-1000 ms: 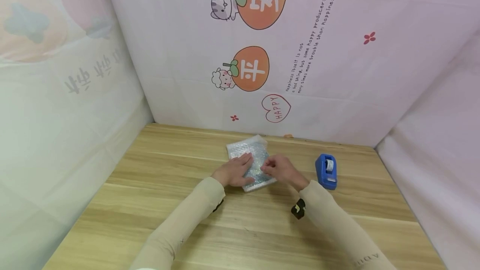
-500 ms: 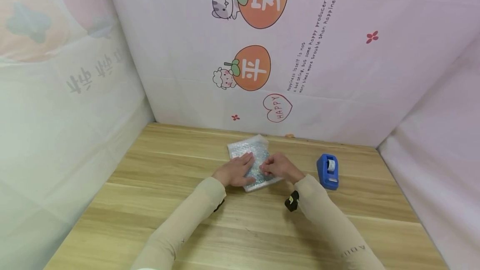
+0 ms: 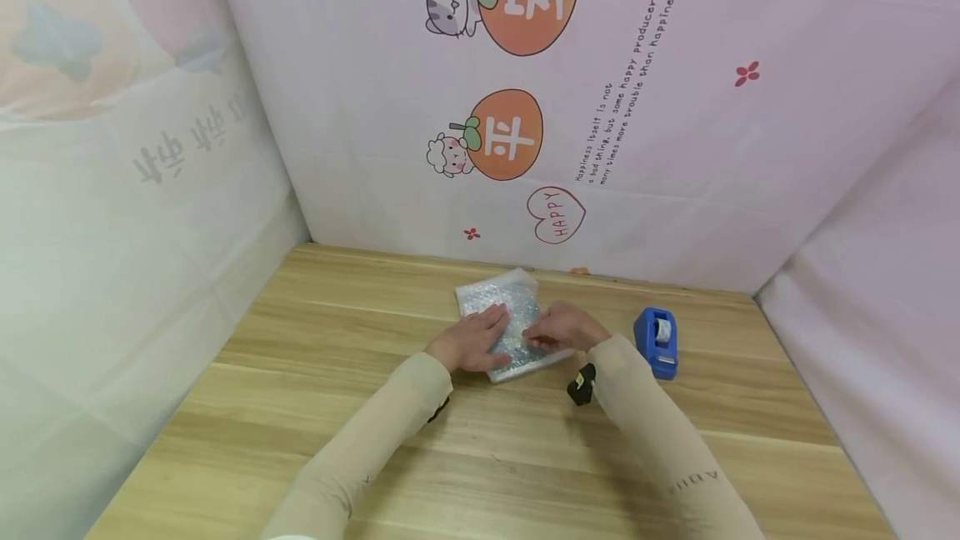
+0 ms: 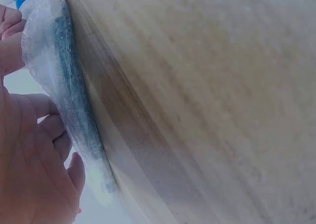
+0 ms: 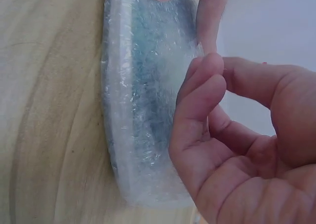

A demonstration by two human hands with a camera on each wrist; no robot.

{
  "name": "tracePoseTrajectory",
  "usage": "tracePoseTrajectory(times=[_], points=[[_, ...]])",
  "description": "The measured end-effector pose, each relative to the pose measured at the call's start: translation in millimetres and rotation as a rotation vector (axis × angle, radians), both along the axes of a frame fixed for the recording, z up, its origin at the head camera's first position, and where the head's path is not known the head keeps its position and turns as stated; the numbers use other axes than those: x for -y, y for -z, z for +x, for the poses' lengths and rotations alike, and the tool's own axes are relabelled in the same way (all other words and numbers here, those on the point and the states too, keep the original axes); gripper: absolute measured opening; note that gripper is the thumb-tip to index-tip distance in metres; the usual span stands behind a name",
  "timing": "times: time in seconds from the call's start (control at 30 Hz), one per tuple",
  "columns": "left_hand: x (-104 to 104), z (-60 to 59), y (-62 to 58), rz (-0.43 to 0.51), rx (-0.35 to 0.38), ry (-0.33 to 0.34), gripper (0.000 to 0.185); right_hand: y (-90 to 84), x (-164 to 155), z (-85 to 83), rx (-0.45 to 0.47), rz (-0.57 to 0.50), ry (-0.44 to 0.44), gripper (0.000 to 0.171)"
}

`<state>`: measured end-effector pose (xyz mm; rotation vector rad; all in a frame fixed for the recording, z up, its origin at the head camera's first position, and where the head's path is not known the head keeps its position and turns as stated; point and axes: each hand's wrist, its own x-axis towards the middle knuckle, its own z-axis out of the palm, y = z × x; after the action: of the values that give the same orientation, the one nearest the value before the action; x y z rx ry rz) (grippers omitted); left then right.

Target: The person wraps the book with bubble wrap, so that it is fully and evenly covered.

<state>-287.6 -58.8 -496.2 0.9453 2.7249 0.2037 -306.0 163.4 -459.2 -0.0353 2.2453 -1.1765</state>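
A flat package in clear bubble wrap lies on the wooden table, and something bluish-green shows through the plastic. My left hand rests on its left part with fingers extended; in the left wrist view that hand lies along the wrapped edge. Over the package's right part, my right hand has curled fingers, with thumb and fingertips together at the wrap. The right wrist view shows this hand pinching at the plastic's surface. What exactly sits between the fingertips is hidden.
A blue tape dispenser with a roll of tape stands to the right of the package. Printed cloth hangs behind the table, and pale cloth walls rise at both sides.
My right hand and forearm have shifted slightly, the wrist moving inward. The wrap's lower right corner reaches farther right under that hand. The left hand stays in place.
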Motion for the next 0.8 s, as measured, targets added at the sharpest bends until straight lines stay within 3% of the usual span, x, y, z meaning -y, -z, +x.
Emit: tracePoseTrajectory(times=[0.2, 0.43, 0.6, 0.8], points=[[0.2, -0.2, 0.9, -0.003, 0.000, 0.003, 0.082, 0.1, 2.7, -4.7, 0.048, 0.014, 0.026, 0.029], [-0.3, -1.2, 1.4, 0.000, 0.013, -0.007, 0.083, 0.7, 3.4, -8.8, 0.007, 0.058, -0.043, 0.038], [0.0, -1.4, 0.4, -0.002, 0.017, -0.004, 0.082, 0.0, 5.0, -9.6, -0.024, 0.095, -0.071, 0.039], [0.1, -0.6, -0.9, 0.007, 0.015, 0.001, 0.082, -3.0, 10.6, -8.8, -0.024, 0.123, -0.027, 0.034]])
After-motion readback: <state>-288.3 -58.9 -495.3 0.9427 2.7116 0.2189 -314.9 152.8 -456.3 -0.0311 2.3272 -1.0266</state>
